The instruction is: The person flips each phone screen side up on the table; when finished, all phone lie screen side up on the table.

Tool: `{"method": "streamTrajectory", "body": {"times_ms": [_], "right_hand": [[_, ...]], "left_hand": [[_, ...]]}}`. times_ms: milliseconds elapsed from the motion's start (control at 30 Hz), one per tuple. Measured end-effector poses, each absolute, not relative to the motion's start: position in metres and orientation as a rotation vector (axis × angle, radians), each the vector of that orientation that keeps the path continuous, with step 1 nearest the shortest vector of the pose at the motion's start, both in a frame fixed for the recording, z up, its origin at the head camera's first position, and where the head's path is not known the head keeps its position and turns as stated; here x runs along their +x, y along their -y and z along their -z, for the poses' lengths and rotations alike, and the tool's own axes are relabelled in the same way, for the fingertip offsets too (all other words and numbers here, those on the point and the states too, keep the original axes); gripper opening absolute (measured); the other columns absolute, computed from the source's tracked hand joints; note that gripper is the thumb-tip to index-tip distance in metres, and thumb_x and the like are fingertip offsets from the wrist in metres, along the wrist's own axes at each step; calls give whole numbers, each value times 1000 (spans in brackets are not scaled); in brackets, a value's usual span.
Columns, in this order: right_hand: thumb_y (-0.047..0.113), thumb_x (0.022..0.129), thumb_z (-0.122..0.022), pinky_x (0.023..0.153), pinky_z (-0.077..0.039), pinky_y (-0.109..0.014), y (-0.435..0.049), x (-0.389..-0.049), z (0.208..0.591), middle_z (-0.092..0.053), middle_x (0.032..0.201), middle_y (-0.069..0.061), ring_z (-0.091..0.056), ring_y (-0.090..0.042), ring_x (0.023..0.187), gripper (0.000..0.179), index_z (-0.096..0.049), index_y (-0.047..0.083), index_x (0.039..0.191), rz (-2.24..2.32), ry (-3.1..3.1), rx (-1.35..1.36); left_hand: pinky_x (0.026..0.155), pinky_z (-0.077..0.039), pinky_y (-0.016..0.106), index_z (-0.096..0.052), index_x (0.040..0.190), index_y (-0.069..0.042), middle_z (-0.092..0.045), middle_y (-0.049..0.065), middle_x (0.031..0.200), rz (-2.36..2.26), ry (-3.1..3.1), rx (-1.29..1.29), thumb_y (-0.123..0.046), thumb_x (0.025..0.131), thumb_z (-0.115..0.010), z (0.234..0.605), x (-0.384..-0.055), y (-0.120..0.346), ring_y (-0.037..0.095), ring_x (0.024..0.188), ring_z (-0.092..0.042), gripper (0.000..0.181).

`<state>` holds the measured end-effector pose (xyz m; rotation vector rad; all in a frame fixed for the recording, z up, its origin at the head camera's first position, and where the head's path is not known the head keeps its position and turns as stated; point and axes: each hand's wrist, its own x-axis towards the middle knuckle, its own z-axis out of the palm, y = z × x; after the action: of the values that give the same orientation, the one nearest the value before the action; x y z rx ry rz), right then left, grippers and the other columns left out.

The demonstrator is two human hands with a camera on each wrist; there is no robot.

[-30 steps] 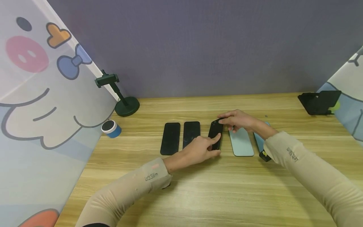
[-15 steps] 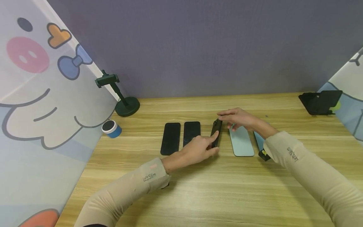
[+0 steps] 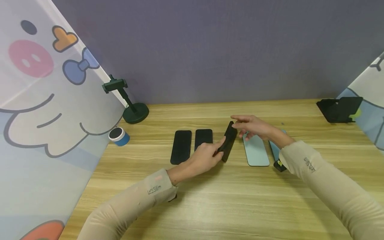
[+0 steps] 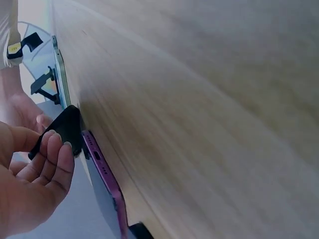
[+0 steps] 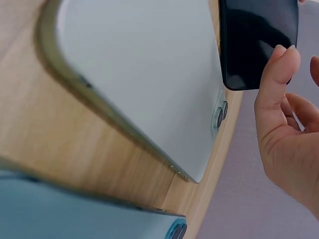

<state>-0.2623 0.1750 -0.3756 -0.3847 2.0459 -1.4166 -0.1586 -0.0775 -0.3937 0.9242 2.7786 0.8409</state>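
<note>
A black phone (image 3: 231, 137) stands tilted on its long edge in the head view. My left hand (image 3: 207, 155) pinches it near its lower end; in the left wrist view, thumb and fingertips lie on its two sides. At its upper end is my right hand (image 3: 255, 127), fingers loosely spread. The right wrist view shows the right thumb (image 5: 280, 69) overlapping a corner of the phone's dark screen (image 5: 256, 42). Left of it, two black phones (image 3: 181, 146) (image 3: 203, 138) lie flat, the second partly hidden by the left hand. Under the right hand lies a pale green phone (image 3: 256, 151).
A blue phone (image 3: 274, 150) lies farther right, partly covered by the right forearm. A dark green phone stand (image 3: 135, 112) and a blue-and-white jar (image 3: 120, 137) are at left. A black folding stand (image 3: 340, 109) sits back right. A grey partition (image 3: 216, 50) rises behind the table.
The black phone has turned from leaning with its camera side showing to standing tilted on edge, its other face to the right. My left hand has shifted slightly left; the right has barely moved.
</note>
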Motion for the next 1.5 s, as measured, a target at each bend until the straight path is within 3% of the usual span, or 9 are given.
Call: {"method": "streamTrajectory", "body": {"times_ms": [300, 433, 567, 667, 800, 1100, 1233, 1367, 1500], "right_hand": [[36, 103, -58, 64, -57, -31, -182, -257, 381, -39, 154, -24, -68, -18, 83, 75, -18, 15, 162, 1404, -2049, -372], [34, 104, -56, 64, -58, -32, -184, -254, 384, -38, 155, -26, -69, -19, 82, 75, -13, 13, 163, 1384, -2015, -357], [33, 104, -54, 64, -59, -33, -183, -251, 385, -42, 150, -30, -71, -19, 79, 78, -8, 10, 163, 1355, -1988, -313], [33, 104, -54, 64, -60, -34, -181, -248, 385, -45, 146, -30, -72, -19, 79, 81, -5, 8, 162, 1330, -1974, -285], [33, 105, -53, 64, -60, -32, -180, -247, 385, -46, 146, -30, -72, -19, 80, 83, 1, 5, 162, 1310, -1951, -267], [33, 103, -57, 65, -59, -31, -177, -249, 385, -32, 156, -27, -70, -16, 84, 88, 3, 12, 163, 1428, -1887, -232], [26, 101, -61, 63, -58, -29, -178, -249, 387, -39, 141, -19, -65, -15, 86, 87, -1, 17, 163, 1518, -1897, -278], [19, 100, -64, 61, -58, -28, -180, -251, 389, -44, 124, -10, -63, -16, 85, 87, -5, 18, 164, 1581, -1898, -316], [17, 98, -67, 60, -57, -28, -179, -253, 388, -45, 121, -9, -61, -17, 82, 89, -8, 21, 164, 1611, -1898, -320]], "left_hand": [[40, -33, 17, -39, 154, -7, -56, -2, 63, -1076, -2726, 645, -20, 104, -55, 400, -160, 83, 5, 40, -39, 54], [40, -32, 18, -40, 153, -6, -65, 3, 67, -1207, -2660, 548, -17, 103, -55, 402, -161, 83, 8, 40, -42, 53], [42, -34, 19, -41, 152, -3, -70, 8, 76, -1367, -2579, 473, -14, 103, -56, 404, -162, 83, 13, 53, -60, 52], [49, -46, 21, -41, 152, -4, -69, 9, 80, -1450, -2528, 425, -13, 103, -56, 405, -162, 83, 19, 70, -70, 52], [68, -59, 29, -40, 153, -7, -67, 11, 84, -1557, -2449, 346, -13, 103, -56, 405, -161, 83, 25, 79, -72, 53], [76, -60, 30, -35, 155, -9, -65, 15, 86, -1743, -2311, 311, -12, 103, -57, 402, -162, 80, 28, 82, -71, 57], [76, -60, 30, -27, 159, -11, -68, 20, 89, -1736, -2240, 347, -12, 102, -57, 400, -164, 82, 32, 83, -72, 64], [78, -60, 32, -20, 161, -17, -69, 26, 94, -1700, -2193, 377, -13, 102, -58, 397, -165, 85, 27, 81, -71, 70], [77, -57, 33, -16, 162, -19, -69, 23, 93, -1623, -2223, 459, -19, 103, -59, 394, -167, 88, 26, 81, -69, 73]]}}
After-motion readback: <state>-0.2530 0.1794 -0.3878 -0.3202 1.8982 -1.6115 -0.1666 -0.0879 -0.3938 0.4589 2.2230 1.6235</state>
